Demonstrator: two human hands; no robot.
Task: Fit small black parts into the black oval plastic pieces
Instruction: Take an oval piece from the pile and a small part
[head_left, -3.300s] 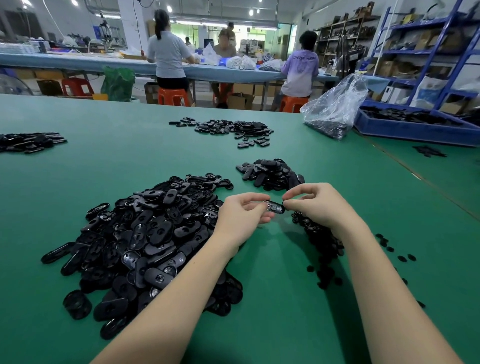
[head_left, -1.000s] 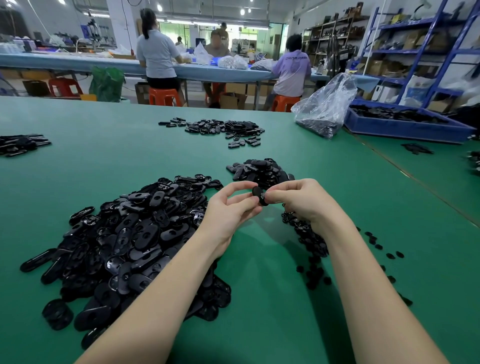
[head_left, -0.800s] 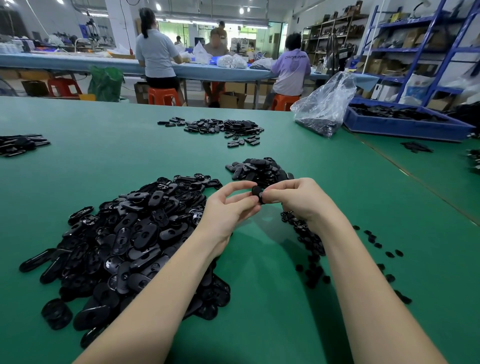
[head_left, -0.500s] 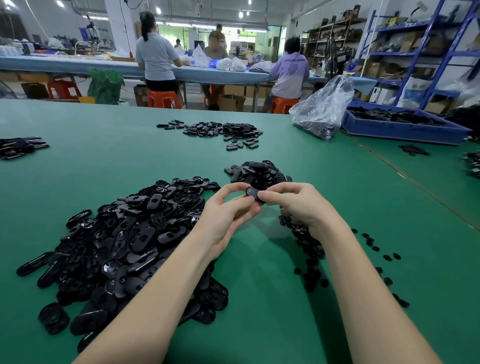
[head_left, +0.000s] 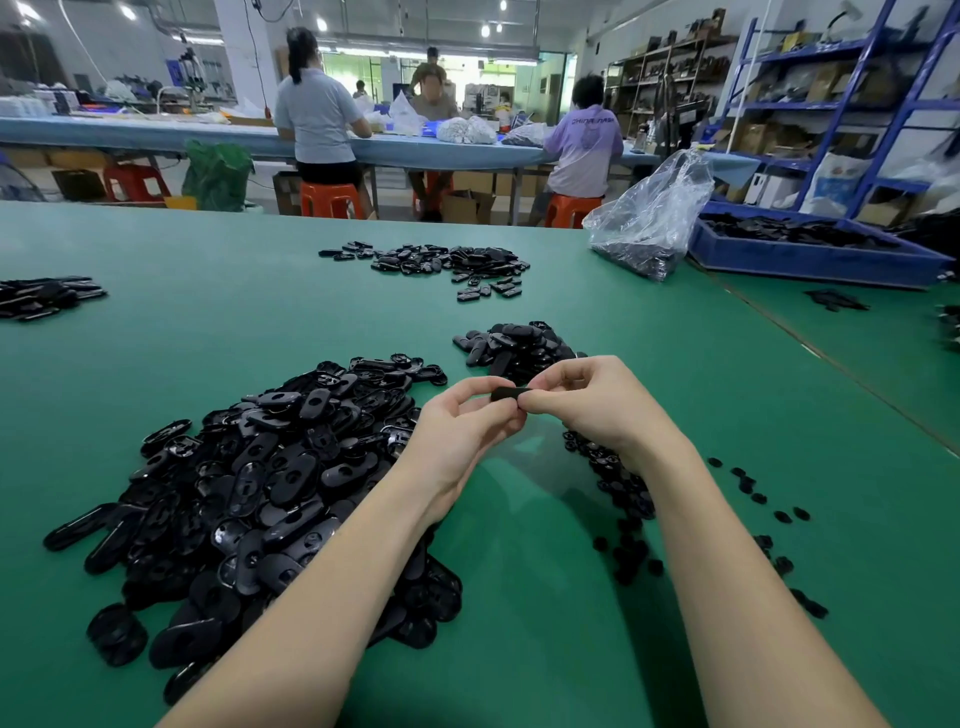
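Two hands meet above the green surface (head_left: 519, 649), just right of the big heap of oval pieces (head_left: 249, 499): the left hand (head_left: 462, 421) and right hand (head_left: 597, 400) both pinch one oval piece (head_left: 506, 393) edge-on, probably seating its small part. Next it needs firm pressing home. Farther right, a purple shirt (head_left: 587, 140) reads "CHINA", the rest blurred.

Desk (head_left: 208, 322): plain green, no pattern. Oval pieces (head_left: 270, 483): glossy black, heaped. Small round parts (head_left: 748, 483): black. Piece in both hands (head_left: 506, 393): black. Tray (head_left: 810, 260): blue. Bag (head_left: 649, 218): clear, dark contents. Stools (head_left: 330, 200): orange. Shelving (head_left: 852, 104): blue.
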